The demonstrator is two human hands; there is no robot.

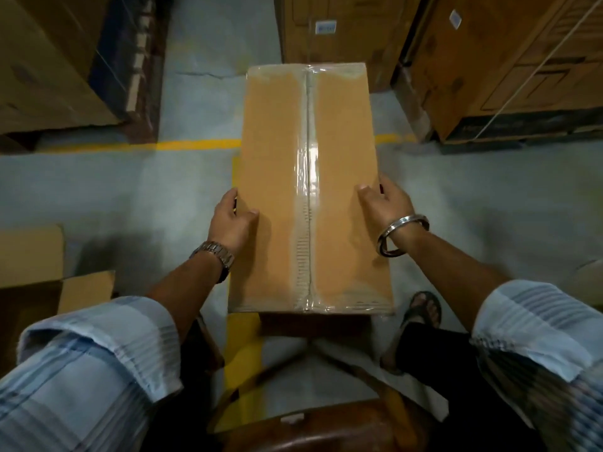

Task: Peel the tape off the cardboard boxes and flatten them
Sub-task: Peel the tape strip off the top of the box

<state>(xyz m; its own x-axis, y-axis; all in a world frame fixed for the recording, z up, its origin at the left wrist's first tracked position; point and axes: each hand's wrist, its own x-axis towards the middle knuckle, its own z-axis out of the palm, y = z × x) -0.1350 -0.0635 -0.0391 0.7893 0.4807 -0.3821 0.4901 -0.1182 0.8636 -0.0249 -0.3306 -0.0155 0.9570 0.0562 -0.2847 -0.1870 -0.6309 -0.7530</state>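
A long brown cardboard box (274,190) is held in front of me above the floor, its top face toward the camera. Clear tape (308,177) runs down the centre seam and wraps over both ends. My left hand (230,220) grips the box's left edge, thumb on top and fingers round the side. My right hand (385,200) grips the right edge the same way.
Large cardboard cartons stand at the back left (49,60), back centre (339,27) and back right (509,60). An open cardboard box (29,256) lies at the left. A yellow line (195,145) crosses the grey floor. A wooden stool (319,429) is below me.
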